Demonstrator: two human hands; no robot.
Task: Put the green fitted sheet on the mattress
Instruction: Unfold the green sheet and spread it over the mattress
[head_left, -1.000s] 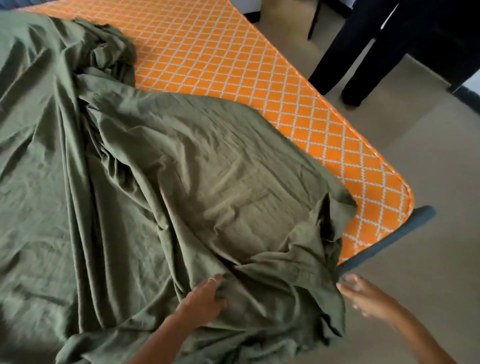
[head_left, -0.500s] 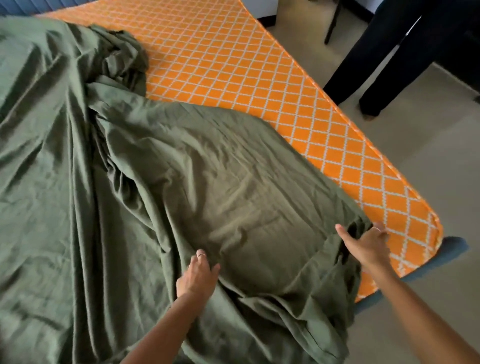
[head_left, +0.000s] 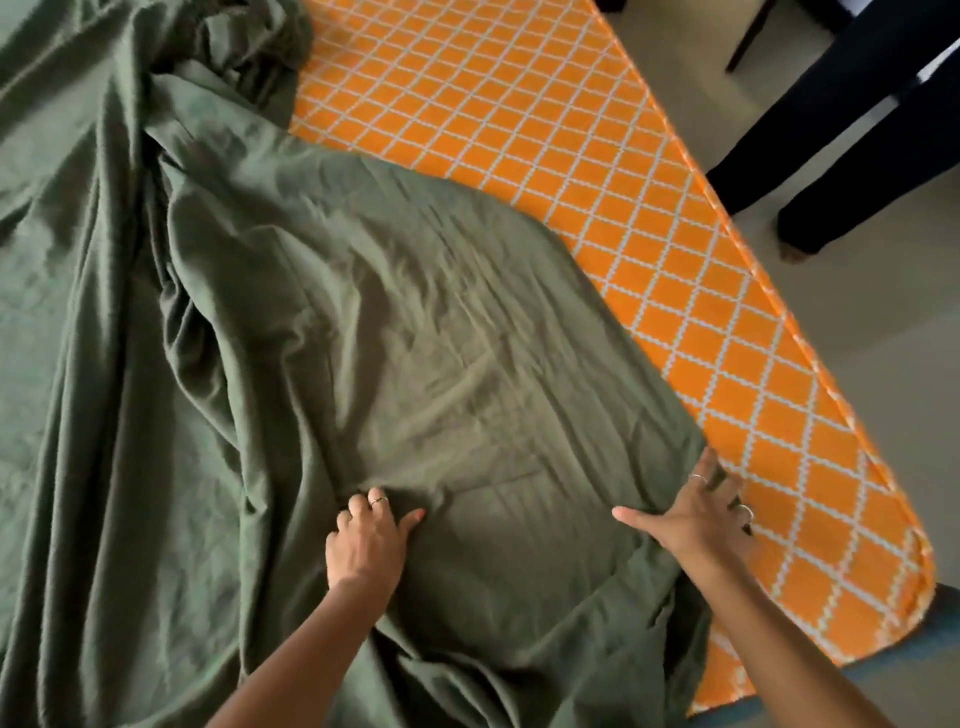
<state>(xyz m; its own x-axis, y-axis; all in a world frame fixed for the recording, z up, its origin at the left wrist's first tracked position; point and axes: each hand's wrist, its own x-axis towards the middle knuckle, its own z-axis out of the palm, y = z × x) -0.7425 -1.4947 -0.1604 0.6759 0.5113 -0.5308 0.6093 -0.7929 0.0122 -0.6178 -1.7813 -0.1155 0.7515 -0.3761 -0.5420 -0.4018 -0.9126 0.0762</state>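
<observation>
One head view only: you looked forward and steeply down, close over the mattress (head_left: 649, 249) corner, your forearms entering from the bottom edge.

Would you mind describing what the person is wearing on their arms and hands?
Both forearms are bare, with no sleeves, watch or bracelets in view. The left hand has a thin silver ring on one finger. The right hand wears two silver rings, on separate fingers. No gloves on either hand.

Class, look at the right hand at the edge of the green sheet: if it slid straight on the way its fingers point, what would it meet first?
The right hand points up-right, off the green sheet; it would probably cross bare orange mattress first.
</observation>
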